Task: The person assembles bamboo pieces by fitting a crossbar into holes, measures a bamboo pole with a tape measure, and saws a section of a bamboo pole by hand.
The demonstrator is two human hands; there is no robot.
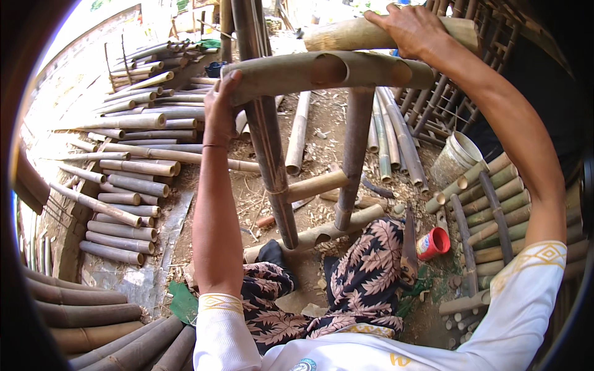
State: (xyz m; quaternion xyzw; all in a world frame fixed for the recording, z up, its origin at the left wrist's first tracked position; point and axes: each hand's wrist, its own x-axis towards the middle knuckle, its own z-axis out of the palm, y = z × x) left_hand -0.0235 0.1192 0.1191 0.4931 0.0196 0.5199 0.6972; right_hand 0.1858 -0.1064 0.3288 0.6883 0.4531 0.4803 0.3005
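Observation:
My left hand (pixel 221 110) is closed round the left end of a green bamboo crosspiece (pixel 278 77) with round holes cut in its side. The crosspiece lies across two dark bamboo poles, a left one (pixel 266 145) and a right one (pixel 355 136). A short pale rung (pixel 318 185) joins the poles lower down, and their feet are near another bamboo length (pixel 352 226) on the ground. Up at the right, my right hand (pixel 413 32) grips a thick, short bamboo length (pixel 346 36) just above and behind the crosspiece.
Stacked bamboo lengths (pixel 133 185) fill the left side, with thicker ones (pixel 93 312) at lower left. On the right are a white bucket (pixel 456 157), a red container (pixel 433 243), a long-bladed tool (pixel 409 247) and more bamboo pieces (pixel 495 210). Shavings litter the ground.

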